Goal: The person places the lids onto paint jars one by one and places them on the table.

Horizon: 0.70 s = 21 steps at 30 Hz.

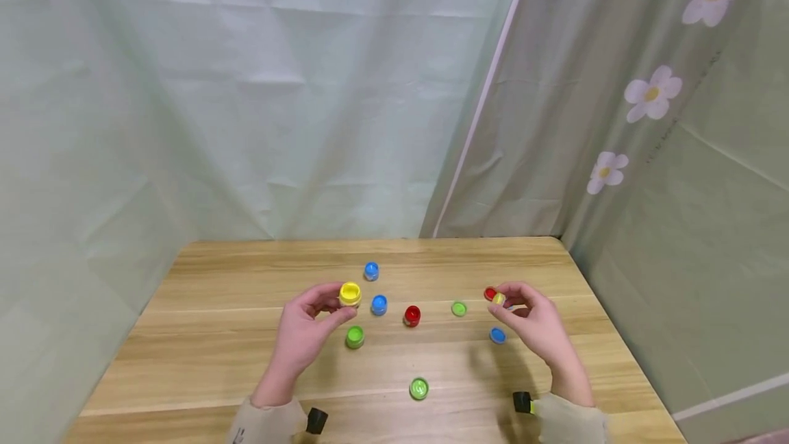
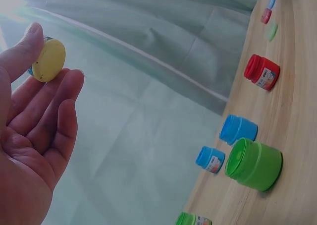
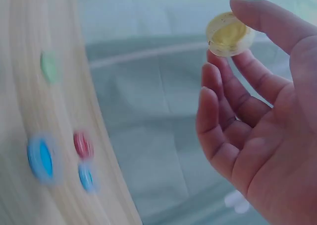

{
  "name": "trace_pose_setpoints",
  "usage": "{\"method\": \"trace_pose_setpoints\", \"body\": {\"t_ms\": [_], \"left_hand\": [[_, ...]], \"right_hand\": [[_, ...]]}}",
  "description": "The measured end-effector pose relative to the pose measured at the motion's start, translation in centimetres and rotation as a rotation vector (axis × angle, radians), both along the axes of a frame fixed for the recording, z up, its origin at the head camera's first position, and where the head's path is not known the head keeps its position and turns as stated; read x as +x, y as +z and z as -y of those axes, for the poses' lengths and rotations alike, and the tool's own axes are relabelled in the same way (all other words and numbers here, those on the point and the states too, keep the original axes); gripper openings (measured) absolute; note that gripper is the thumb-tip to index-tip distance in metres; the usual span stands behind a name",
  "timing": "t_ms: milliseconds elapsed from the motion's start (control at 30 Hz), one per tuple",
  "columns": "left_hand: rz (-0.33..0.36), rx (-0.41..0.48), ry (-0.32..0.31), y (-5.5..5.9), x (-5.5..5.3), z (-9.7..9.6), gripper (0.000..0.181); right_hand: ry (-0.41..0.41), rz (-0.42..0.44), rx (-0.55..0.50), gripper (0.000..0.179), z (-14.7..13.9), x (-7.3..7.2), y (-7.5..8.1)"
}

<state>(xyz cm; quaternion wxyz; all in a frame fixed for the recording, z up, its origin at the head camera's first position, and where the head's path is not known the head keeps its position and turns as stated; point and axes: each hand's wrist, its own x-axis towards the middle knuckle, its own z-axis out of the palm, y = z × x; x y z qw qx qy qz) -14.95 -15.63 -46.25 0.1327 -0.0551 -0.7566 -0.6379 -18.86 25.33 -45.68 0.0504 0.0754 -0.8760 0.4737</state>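
Observation:
My left hand [image 1: 302, 334] pinches an uncapped yellow paint jar [image 1: 350, 294] between thumb and fingers, above the table; its mouth faces the head camera. The left wrist view shows the jar's yellow base [image 2: 51, 61]. To the right, my right hand [image 1: 536, 321] holds a small yellow lid [image 3: 229, 34] by its edge between thumb and fingertips, raised off the wood. Near the left hand stand an open green jar [image 1: 354, 337] and two open blue jars, one nearer [image 1: 379, 305] and one farther back [image 1: 372, 271]. Between the hands is an open red jar [image 1: 412, 316].
Loose lids lie on the wooden table [image 1: 216, 321]: green [image 1: 459, 308], another green nearer me [image 1: 419, 388], red [image 1: 490, 293] and blue [image 1: 498, 335]. A second green jar [image 2: 194, 219] is cut off in the left wrist view. Curtains [image 1: 308, 122] hang around the table.

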Motion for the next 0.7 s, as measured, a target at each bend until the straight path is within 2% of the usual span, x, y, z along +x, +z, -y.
{"method": "trace_pose_setpoints", "body": {"t_ms": [233, 500, 600, 700], "left_hand": [[-0.004, 0.000, 0.006, 0.2, 0.3, -0.7, 0.036], [0.002, 0.009, -0.008, -0.1, 0.0, -1.2, 0.037], [0.012, 0.001, -0.021, -0.2, -0.1, -1.4, 0.037], [0.026, -0.007, -0.028, -0.2, 0.0, -1.7, 0.036]], "right_hand": [[0.034, -0.006, -0.137, 0.030, 2.8, -0.1, -0.2], [0.143, -0.025, -0.237, 0.023, 5.4, -1.0, -0.3], [0.179, -0.013, -0.272, 0.028, 6.4, -1.2, 0.2], [0.166, 0.024, -0.303, 0.037, 7.4, -1.2, 0.8]]}}
